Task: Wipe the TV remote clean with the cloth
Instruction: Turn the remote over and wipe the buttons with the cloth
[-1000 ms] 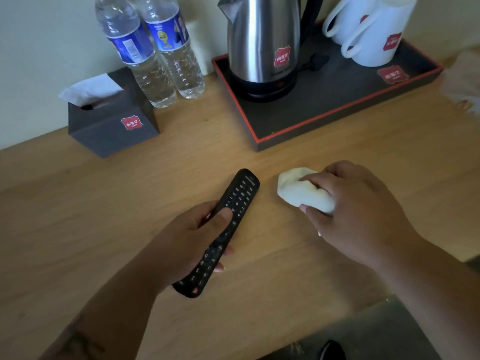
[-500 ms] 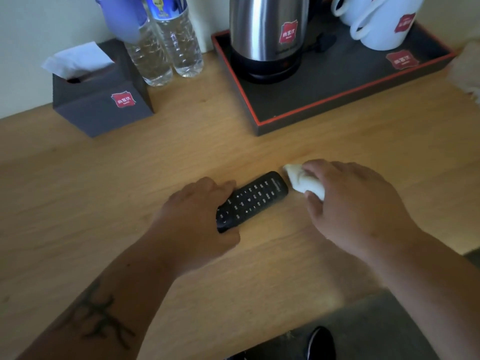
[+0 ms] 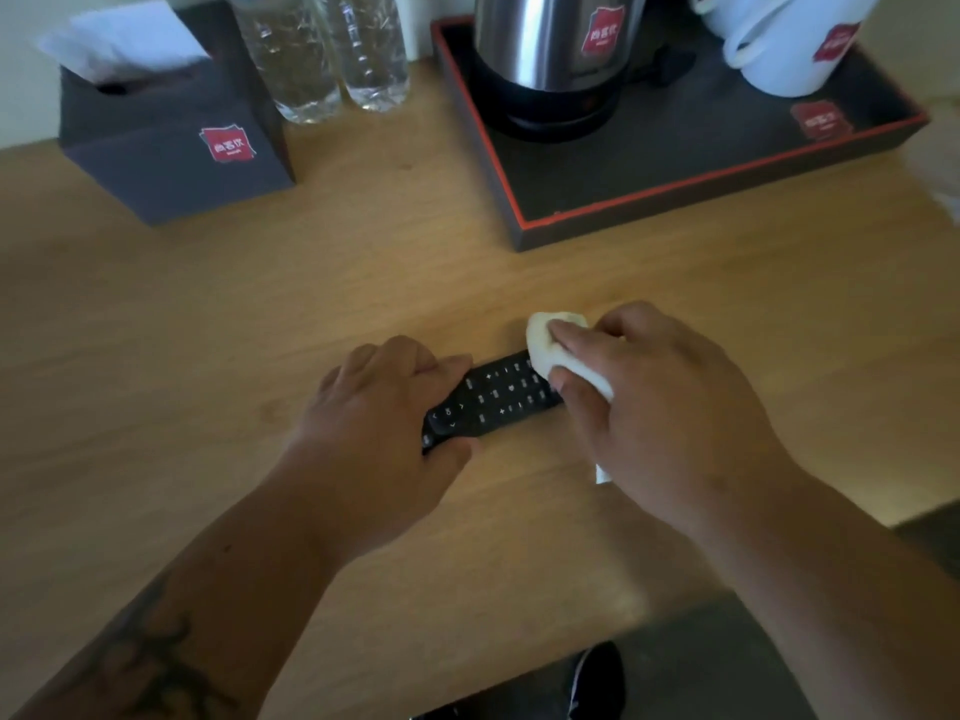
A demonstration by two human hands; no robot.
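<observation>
A black TV remote [image 3: 493,400] lies buttons-up on the wooden table [image 3: 208,356], slanting from lower left to upper right. My left hand [image 3: 384,423] grips its lower left end, covering that part. My right hand [image 3: 660,407] is closed on a bunched white cloth [image 3: 543,345], which presses on the remote's upper right end and hides it. A scrap of cloth pokes out under the right palm.
Behind the hands stand a dark tissue box [image 3: 171,142], two clear water bottles [image 3: 332,49], and a black red-edged tray [image 3: 675,163] holding a steel kettle [image 3: 550,59] and white mugs [image 3: 789,39]. The table's front edge runs near my right forearm; a shoe [image 3: 597,678] shows below.
My left hand laid the lifted remote flat on the table and turned it more sideways. My right hand slid the cloth left onto the remote's far end. The view tilted down.
</observation>
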